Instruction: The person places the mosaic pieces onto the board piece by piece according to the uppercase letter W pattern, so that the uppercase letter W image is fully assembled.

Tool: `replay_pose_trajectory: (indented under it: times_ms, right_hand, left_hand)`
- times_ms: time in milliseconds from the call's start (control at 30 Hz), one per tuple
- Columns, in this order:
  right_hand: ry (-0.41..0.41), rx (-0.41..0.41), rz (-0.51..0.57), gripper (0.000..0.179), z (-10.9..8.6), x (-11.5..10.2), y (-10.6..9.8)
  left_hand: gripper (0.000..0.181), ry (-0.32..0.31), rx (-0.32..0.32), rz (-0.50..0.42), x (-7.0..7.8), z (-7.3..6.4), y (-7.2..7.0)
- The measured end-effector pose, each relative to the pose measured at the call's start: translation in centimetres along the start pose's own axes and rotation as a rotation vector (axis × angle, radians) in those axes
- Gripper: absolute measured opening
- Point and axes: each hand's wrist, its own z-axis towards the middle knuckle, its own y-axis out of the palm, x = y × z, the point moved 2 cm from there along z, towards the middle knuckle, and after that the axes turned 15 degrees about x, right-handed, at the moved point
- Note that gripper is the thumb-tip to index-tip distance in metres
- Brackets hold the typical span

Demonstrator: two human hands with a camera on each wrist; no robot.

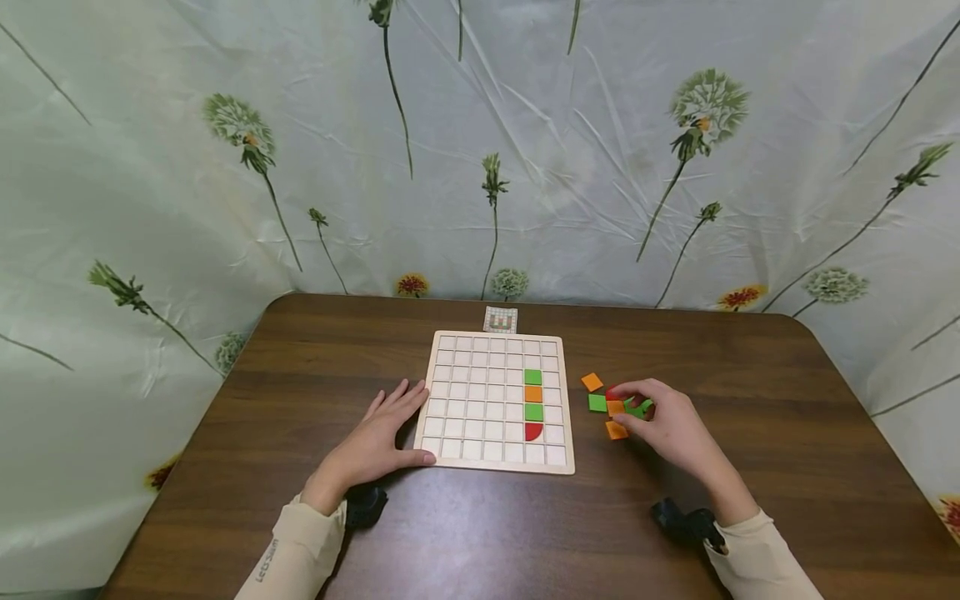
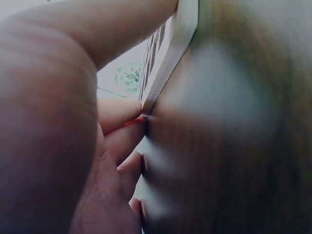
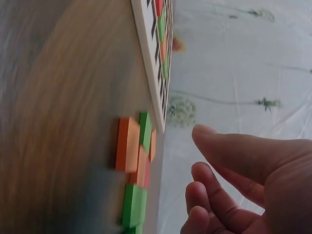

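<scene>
A wooden grid board (image 1: 465,408) lies on the table. In one of its right-hand columns sit a green square tile (image 1: 532,377), an orange square tile (image 1: 533,394), another green square and a red rounded tile (image 1: 533,432). My left hand (image 1: 378,433) rests at the board's left side, fingers spread along the edge and thumb at the near corner. Over a small pile of loose tiles right of the board hovers my right hand (image 1: 671,421), thumb and index finger apart. The right wrist view shows nothing between them, with orange tiles (image 3: 127,144) and green tiles (image 3: 131,204) below.
A small printed card (image 1: 500,320) with a grid pattern lies behind the board's far edge. The brown table (image 1: 480,533) extends around the board. Behind it hangs a pale curtain (image 1: 570,167) with dandelion prints.
</scene>
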Motion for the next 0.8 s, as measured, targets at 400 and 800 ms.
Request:
replay_pose_trajectory:
  times_ms: [400, 800]
  right_hand:
    - [0.045, 0.016, -0.029, 0.033, 0.4, 2.5, -1.4]
    - [0.070, -0.020, -0.069, 0.028, 0.8, 5.2, -1.5]
  left_hand:
    - [0.101, -0.003, 0.002, 0.000, 0.1, 0.0, -0.2]
    - [0.102, 0.006, 0.000, 0.004, -0.1, 0.0, 0.0]
